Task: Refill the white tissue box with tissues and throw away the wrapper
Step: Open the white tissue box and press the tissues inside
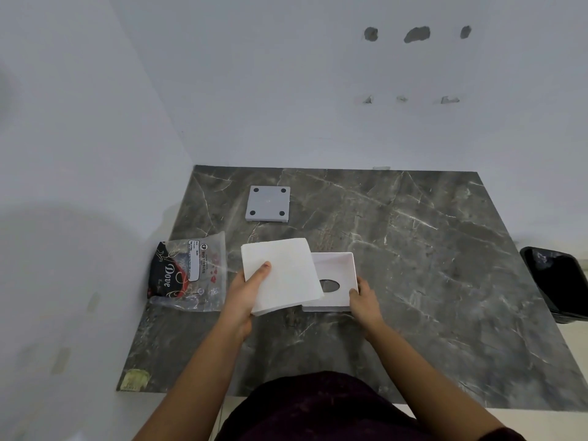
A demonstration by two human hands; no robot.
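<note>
Holding one tissue stack (280,275) | left hand (246,292) | one box (337,281)

Dark marble tabletop (413,265) — black bin (560,281) just off its right edge, white wall (254,90) behind.

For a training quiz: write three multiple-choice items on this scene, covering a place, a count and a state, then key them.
1. Where is the wrapper?
A. left of the tissues
B. in the bin
C. on the base plate

2. How many dark pads are on the base plate?
A. two
B. four
C. six

3. The box is:
A. closed
B. open, holding no tissues
C. full

Key:
1 A, it lies by the table's left edge.
2 B, one at each corner.
3 B, its inside and oval hole show; the left hand holds the tissues partly over it, the right hand steadies it.
</note>
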